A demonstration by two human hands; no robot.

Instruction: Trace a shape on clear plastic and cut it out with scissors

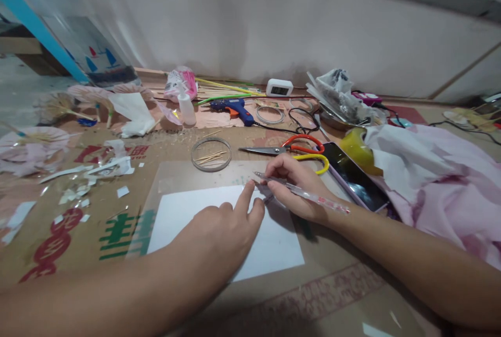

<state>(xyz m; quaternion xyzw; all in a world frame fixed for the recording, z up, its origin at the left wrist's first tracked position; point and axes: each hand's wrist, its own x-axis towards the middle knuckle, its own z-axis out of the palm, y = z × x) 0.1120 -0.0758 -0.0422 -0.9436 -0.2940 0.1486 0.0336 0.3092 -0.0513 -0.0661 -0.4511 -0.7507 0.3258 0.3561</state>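
A sheet of white paper [188,222] lies on a clear sheet over the cardboard. On the paper rests my left hand [227,227], its index finger and thumb stretched out and apart, the other fingers partly hidden. My right hand [293,185] is closed around a clear pen [313,196], which slants across the fingers with its tip to the left. Both hands' fingertips come close together near the paper's top edge; a small dark line there is too unclear to name. Just beyond the right hand lie scissors [270,150] with red and yellow handles.
Behind the paper, a ring [193,158] surrounds several toothpicks [211,158]. Farther back are a blue glue gun [235,109], a squeeze bottle [187,110] and a white clock [279,87]. A phone [352,175] and pink cloth [442,191] lie right; paper scraps [122,191] lie left.
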